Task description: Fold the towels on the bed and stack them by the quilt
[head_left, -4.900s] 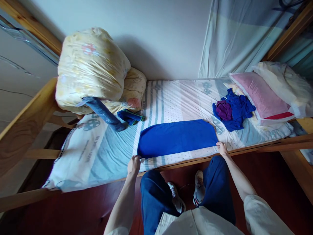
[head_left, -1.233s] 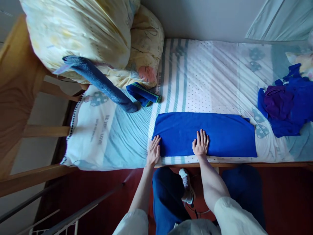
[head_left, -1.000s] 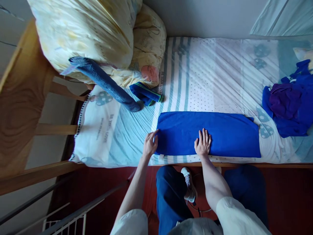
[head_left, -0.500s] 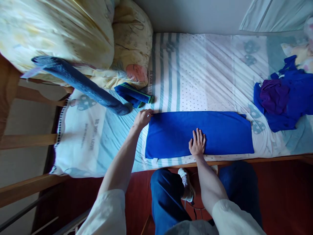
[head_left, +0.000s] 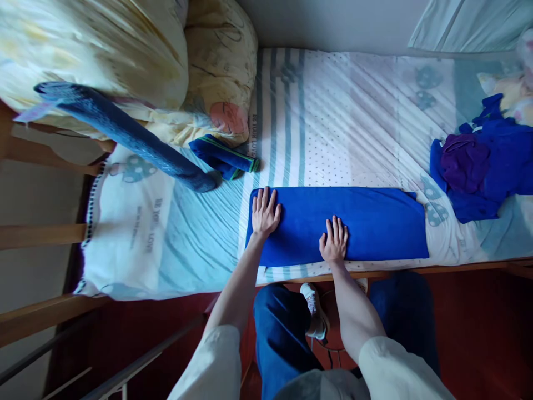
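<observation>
A blue cloth (head_left: 375, 222), folded into a long flat rectangle, lies along the front edge of the bed. My left hand (head_left: 265, 214) rests flat on its left end, fingers spread toward the far edge. Nearer the middle of the cloth, my right hand (head_left: 334, 240) presses down with the palm flat and the fingers apart. Neither hand grips anything. The cloth's right end narrows to a slanted far corner. Whether it is a garment or a plain piece of fabric I cannot tell.
Behind my left hand lie a small dark blue folded cloth with green edging (head_left: 225, 156) and a long rolled blue cloth (head_left: 129, 139), beside a pale yellow quilt (head_left: 125, 50). A purple cloth (head_left: 464, 164) sits on crumpled blue clothing (head_left: 512, 161) at right. Wooden rails (head_left: 45, 236) stand left.
My left hand has let go of the cloth's far left corner and moved right and toward me, now flat on the cloth. My right hand has stayed in place.
</observation>
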`<move>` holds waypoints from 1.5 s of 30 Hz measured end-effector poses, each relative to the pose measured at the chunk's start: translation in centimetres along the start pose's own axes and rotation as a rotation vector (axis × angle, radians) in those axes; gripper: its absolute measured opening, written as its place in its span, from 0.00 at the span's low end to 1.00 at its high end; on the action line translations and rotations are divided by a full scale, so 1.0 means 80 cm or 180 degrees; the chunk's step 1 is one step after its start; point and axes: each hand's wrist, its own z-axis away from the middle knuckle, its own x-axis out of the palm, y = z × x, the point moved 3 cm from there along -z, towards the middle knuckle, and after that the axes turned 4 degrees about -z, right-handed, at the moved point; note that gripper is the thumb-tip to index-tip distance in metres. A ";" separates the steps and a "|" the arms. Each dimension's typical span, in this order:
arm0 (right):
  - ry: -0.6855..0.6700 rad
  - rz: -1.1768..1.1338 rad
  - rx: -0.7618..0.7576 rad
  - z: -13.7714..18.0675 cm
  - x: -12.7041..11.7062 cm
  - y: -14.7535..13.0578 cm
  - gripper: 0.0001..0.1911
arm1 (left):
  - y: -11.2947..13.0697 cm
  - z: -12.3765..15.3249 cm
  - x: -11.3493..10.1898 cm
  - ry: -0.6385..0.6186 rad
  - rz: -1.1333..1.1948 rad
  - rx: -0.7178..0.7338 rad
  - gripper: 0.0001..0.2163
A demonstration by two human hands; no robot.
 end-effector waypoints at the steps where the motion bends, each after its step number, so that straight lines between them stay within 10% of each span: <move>1: 0.0018 0.0005 0.0001 0.000 0.000 0.000 0.31 | 0.007 0.002 0.005 0.0149 -0.0016 -0.0227 0.29; 9: 0.0025 -0.0013 -0.0039 0.002 0.006 0.002 0.29 | 0.143 0.064 0.081 -0.0327 0.0227 0.0576 0.27; 25: -0.0253 -0.0404 -0.0099 0.001 -0.015 0.011 0.22 | 0.135 0.064 0.090 -0.0120 0.0512 0.0363 0.29; 30: -0.0247 -0.1111 -0.0186 -0.069 -0.086 0.107 0.23 | 0.136 0.063 0.088 -0.0091 0.0417 0.0332 0.28; 34: 0.0270 -0.0395 0.0393 -0.163 -0.168 0.251 0.20 | 0.137 0.063 0.086 -0.0084 0.0467 0.0336 0.29; 37: -0.0099 0.0022 0.0711 -0.209 -0.206 0.330 0.15 | 0.137 0.063 0.086 -0.0067 0.0494 0.0326 0.29; 45: -0.0567 0.0270 0.0782 -0.225 -0.211 0.382 0.10 | 0.138 0.063 0.087 -0.0075 0.0540 0.0307 0.29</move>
